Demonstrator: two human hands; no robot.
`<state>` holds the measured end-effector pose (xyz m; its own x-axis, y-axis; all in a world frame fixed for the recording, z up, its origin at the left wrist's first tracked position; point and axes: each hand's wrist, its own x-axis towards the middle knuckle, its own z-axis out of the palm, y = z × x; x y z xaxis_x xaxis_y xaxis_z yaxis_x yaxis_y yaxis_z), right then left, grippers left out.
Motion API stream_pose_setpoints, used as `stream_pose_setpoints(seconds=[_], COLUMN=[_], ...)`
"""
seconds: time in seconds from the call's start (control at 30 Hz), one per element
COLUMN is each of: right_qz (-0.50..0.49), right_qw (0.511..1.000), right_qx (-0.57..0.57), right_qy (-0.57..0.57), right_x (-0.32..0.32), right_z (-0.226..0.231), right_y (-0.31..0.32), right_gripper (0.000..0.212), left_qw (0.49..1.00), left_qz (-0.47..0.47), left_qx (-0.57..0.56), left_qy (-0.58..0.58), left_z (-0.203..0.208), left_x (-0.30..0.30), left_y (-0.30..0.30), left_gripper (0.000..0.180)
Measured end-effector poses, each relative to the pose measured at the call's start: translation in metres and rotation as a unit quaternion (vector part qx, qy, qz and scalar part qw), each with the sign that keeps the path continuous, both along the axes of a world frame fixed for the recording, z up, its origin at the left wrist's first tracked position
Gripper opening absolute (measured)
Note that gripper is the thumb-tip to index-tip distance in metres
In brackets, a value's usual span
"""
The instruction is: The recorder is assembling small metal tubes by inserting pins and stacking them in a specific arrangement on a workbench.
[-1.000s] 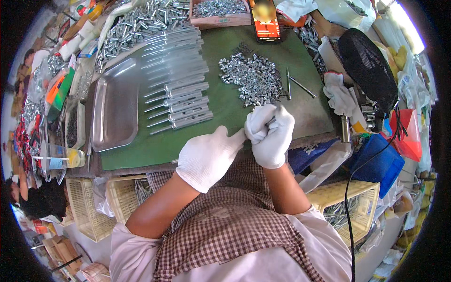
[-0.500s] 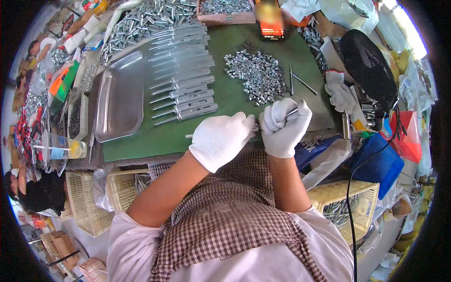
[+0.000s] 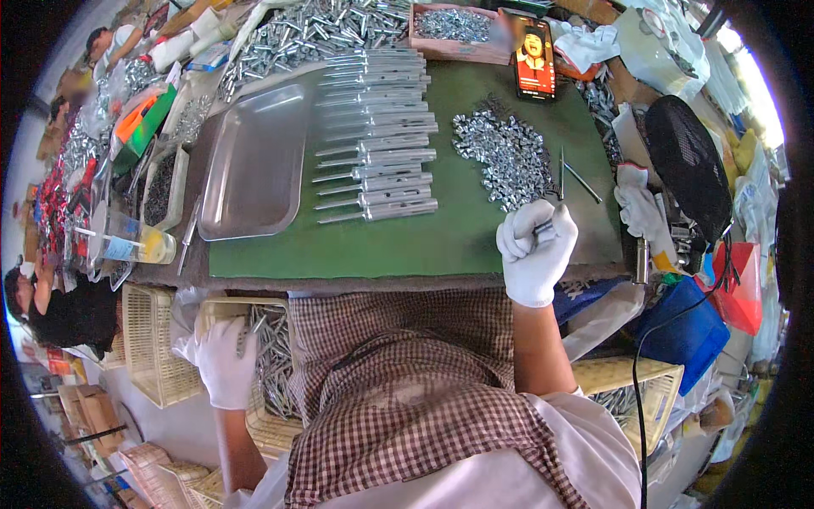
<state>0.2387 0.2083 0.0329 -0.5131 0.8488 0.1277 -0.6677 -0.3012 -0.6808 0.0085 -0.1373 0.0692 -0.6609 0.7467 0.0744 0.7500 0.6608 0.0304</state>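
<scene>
My right hand (image 3: 536, 259), in a white glove, is closed around a short dark metal tool (image 3: 543, 229) above the mat's front edge. Most of that tool is hidden in the fingers. My left hand (image 3: 227, 365), also gloved, is down by the rim of a cream plastic basket (image 3: 219, 307) with metal rods (image 3: 273, 360) in it. Its fingers look loosely stretched, and I see nothing in them. A row of silver tubes with thin shafts (image 3: 377, 182) lies on the green mat (image 3: 339, 254). Right of them is a pile of small metal fittings (image 3: 509, 157).
A steel tray (image 3: 254, 165) stands left of the tubes. Two thin metal rods (image 3: 582, 182) lie right of the fittings. A lit phone (image 3: 534, 64) and a pink box of small parts (image 3: 454, 42) are at the back. A black cable (image 3: 640, 382) hangs at right.
My left hand has left my right hand and dropped to the basket at lower left; the metal piece it held is out of sight. The right hand stays closed. The whole view has shifted.
</scene>
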Motion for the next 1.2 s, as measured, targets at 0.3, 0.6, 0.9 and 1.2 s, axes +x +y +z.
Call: stream_pose_setpoints(seconds=[0.3, 0.6, 0.9, 1.2], right_qz=[-0.044, -0.054, 0.065, 0.054], right_qw=[0.988, 0.97, 0.895, 0.888], right_qx=[0.04, 0.133, 0.149, 0.165], right_qy=[-0.144, -0.198, -0.415, -0.425], right_x=[-0.001, 0.002, 0.012, 0.019], right_z=[0.0, 0.001, 0.028, 0.034], right_y=[-0.011, -0.012, -0.043, -0.033], right_gripper=[0.029, 0.026, 0.035, 0.031], left_qw=[0.919, 0.913, 0.92, 0.899], left_qz=[-0.303, -0.349, -0.361, -0.395], left_qx=[0.25, 0.205, 0.133, 0.139], left_qy=[-0.02, -0.055, -0.082, -0.124], left_z=[0.007, -0.015, 0.016, 0.025], left_x=[0.046, 0.033, 0.043, 0.056], left_y=[0.188, 0.234, 0.218, 0.214], left_gripper=[0.035, 0.016, 0.028, 0.039])
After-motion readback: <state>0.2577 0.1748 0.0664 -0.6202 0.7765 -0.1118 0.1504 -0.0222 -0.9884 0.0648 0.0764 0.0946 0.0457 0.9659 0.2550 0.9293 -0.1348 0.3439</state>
